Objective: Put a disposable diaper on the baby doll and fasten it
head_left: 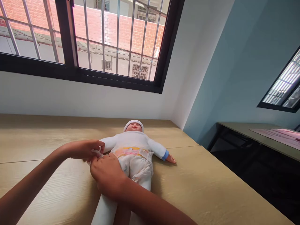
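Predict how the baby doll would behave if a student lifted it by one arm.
The baby doll would probably hang floppily, since its white cloth-covered arm looks soft. Its moulded-looking head seems firmer, so it may loll.

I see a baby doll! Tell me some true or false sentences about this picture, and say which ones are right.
1. The baby doll lies on its back on a wooden table. True.
2. The doll has red sleeve ends. False: its cuffs are blue.
3. The left hand and the right hand are both at the side of the doll's diaper. True.
4. Nothing crosses the glass above the doll. False: metal bars run across the window.
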### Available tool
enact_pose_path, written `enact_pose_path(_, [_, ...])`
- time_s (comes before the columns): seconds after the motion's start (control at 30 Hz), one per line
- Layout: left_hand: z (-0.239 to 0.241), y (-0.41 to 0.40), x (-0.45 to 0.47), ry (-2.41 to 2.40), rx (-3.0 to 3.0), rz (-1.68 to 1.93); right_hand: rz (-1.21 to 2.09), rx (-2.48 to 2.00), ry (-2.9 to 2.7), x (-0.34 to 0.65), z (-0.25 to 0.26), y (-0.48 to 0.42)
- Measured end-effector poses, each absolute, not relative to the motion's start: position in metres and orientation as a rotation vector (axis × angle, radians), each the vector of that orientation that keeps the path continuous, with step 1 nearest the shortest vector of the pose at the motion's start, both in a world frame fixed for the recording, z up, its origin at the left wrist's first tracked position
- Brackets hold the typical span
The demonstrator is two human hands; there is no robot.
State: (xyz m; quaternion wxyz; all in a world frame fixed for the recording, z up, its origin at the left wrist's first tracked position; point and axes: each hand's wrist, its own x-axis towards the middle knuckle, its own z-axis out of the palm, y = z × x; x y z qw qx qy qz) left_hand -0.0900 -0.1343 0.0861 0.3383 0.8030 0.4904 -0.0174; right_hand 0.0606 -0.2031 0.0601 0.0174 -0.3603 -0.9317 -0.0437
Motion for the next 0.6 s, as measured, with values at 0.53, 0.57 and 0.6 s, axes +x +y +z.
enact_pose_path(0.53, [0.091, -0.135, -0.089, 1.294, 2.046, -0.077, -0.158, -1.089, -2.948, 0.058, 0.041, -0.206])
enact_pose_path(0.57, [0.091, -0.135, -0.089, 1.296, 2.04, -0.079, -0.151, -1.087, -2.954, 0.058, 0.042, -0.207])
enact_pose_path(0.6, [0.091, -0.135, -0.089, 1.298, 2.036, -0.074, -0.147, -1.085, -2.957, 0.059, 0.043, -0.208])
